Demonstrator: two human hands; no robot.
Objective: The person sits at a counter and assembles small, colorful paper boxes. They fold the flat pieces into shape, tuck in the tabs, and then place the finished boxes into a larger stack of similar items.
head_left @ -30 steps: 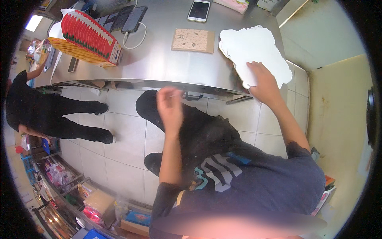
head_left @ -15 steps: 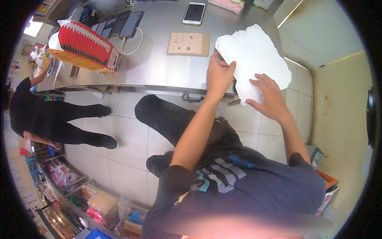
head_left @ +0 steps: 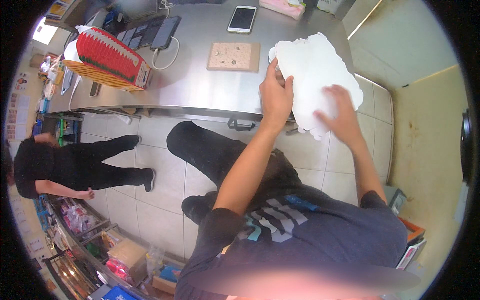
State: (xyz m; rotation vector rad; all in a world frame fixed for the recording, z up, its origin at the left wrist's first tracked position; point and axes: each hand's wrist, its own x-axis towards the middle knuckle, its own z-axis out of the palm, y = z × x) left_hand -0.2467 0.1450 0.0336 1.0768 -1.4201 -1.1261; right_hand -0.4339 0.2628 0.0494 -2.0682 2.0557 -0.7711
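My left hand (head_left: 276, 102) has joined, gripping the white sheets (head_left: 315, 70). My right hand (head_left: 342, 120) is open; their edges seem uneven.

A steel table (head_left: 195, 87) stands on a pale tiled floor (head_left: 159, 210) near a stained yellowish wall (head_left: 425, 130).

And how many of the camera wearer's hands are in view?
2: the left hand at the left edge of the white sheets, the right hand, blurred, at their lower right part.
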